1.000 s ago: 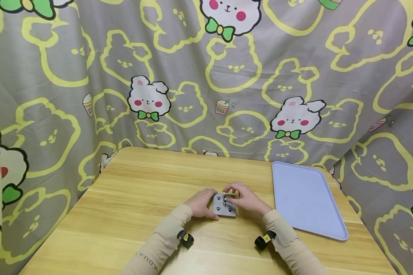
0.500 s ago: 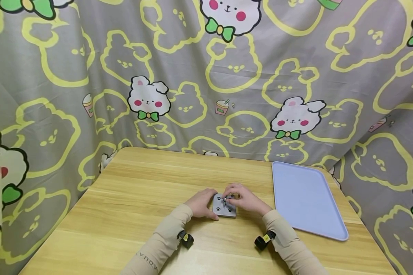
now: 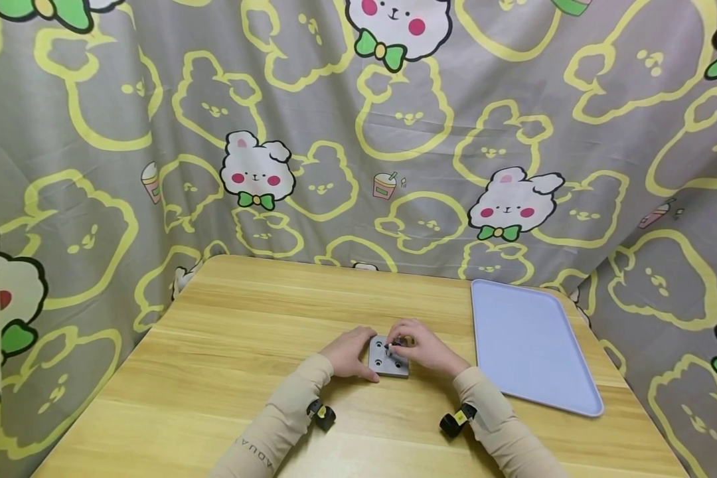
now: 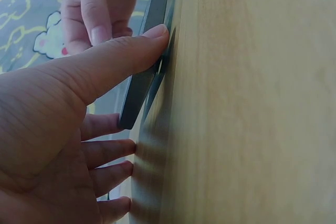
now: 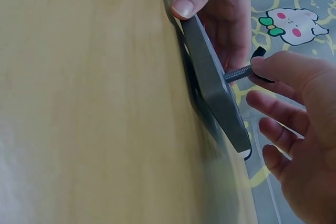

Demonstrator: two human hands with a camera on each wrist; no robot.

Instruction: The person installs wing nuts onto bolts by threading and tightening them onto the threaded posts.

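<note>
A grey square plate (image 3: 379,363) with round holes near its corners lies at the middle of the table. My left hand (image 3: 348,353) grips its left side, thumb on the near edge and fingers toward the far edge. A threaded wing screw (image 5: 239,73) stands up from the plate's face. My right hand (image 3: 423,348) pinches the screw's black head between thumb and index finger, while the other fingers curl loosely beside it. Most of that head is hidden by the fingertips. In the left wrist view, the thumb presses the plate's edge (image 4: 137,97), with a dark gap or shadow beneath.
A pale blue tray (image 3: 534,345) lies on the wooden table (image 3: 263,305) to the right of the right forearm. Patterned curtain (image 3: 334,119) hangs behind the table and at both sides. Each wrist carries a black camera (image 3: 321,415) on a strap.
My right thumb and fingers have drawn together on the wing screw, and its black head has turned. The left hand and the plate stay in place.
</note>
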